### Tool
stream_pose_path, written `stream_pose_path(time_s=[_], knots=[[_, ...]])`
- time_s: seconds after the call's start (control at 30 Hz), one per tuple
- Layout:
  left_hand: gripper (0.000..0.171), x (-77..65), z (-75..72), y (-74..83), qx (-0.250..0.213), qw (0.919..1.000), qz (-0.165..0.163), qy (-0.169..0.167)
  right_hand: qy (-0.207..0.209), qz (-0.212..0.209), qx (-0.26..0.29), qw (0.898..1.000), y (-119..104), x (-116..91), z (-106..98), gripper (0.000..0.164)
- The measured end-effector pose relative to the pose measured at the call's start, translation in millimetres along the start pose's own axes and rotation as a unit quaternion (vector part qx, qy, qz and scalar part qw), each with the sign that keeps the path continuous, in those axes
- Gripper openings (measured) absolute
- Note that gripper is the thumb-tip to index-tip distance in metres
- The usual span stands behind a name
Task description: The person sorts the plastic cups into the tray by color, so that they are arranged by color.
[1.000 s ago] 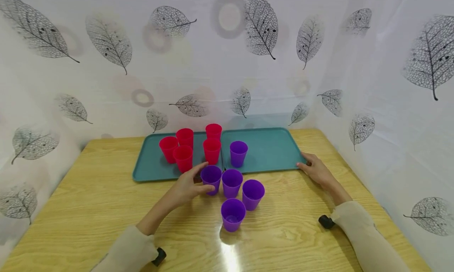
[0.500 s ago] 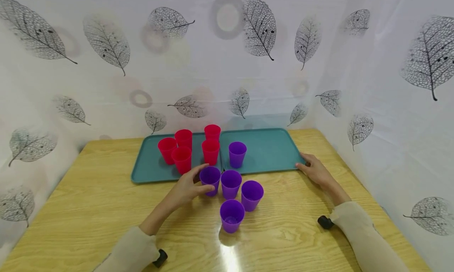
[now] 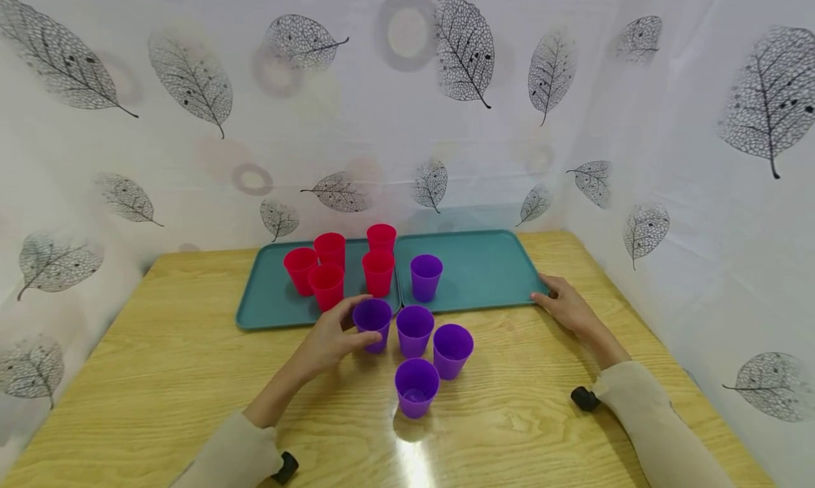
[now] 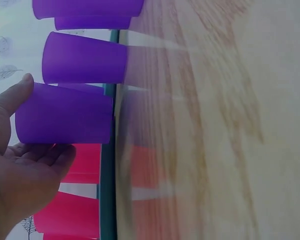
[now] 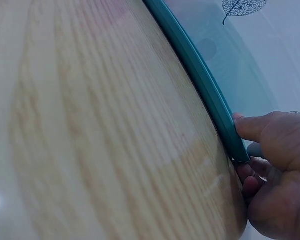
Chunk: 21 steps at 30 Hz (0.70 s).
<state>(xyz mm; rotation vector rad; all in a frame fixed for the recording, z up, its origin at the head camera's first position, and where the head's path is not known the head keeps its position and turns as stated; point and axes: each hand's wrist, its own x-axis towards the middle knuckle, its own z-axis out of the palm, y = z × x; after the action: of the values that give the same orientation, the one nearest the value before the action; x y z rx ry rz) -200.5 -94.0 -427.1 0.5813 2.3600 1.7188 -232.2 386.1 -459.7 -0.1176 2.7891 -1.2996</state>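
My left hand [image 3: 330, 341] holds a purple cup [image 3: 371, 329] between thumb and fingers, just in front of the left teal tray [image 3: 270, 300]. In the left wrist view the thumb lies along one side of this cup [image 4: 65, 115] and the fingers along the other. Beside it on the table stand a second purple cup [image 3: 414, 336], a third purple cup [image 3: 451, 357] and a nearer purple cup [image 3: 416, 394]. At the front right corner of the right teal tray [image 3: 487, 272], my right hand [image 3: 569, 308] grips the rim; in the right wrist view the thumb touches the tray edge [image 5: 210, 92].
Several red cups [image 3: 327, 290] stand upright on the left tray. One purple cup [image 3: 425, 279] stands on the right tray near its left edge. The trays sit side by side on the wooden table [image 3: 509, 410], with a leaf-patterned sheet [image 3: 382, 120] behind.
The purple cup in my left hand has shifted slightly left, widening the gap to the neighbouring purple cup. My right hand stays at the tray corner.
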Motion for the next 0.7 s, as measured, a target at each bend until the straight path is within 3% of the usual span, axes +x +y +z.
stream_pose_path(time_s=[0.27, 0.7], knots=[[0.070, -7.4, -16.5, 12.2, -0.013, 0.9999, -0.004, 0.005, -0.001, -0.005, 0.001, 1.000, -2, 0, 0, 0.071], [0.067, -3.4, -49.3, 42.9, -0.019, 0.9986, -0.002, 0.050, 0.005, -0.006, -0.006, 1.000, 3, 0, 0, 0.071]])
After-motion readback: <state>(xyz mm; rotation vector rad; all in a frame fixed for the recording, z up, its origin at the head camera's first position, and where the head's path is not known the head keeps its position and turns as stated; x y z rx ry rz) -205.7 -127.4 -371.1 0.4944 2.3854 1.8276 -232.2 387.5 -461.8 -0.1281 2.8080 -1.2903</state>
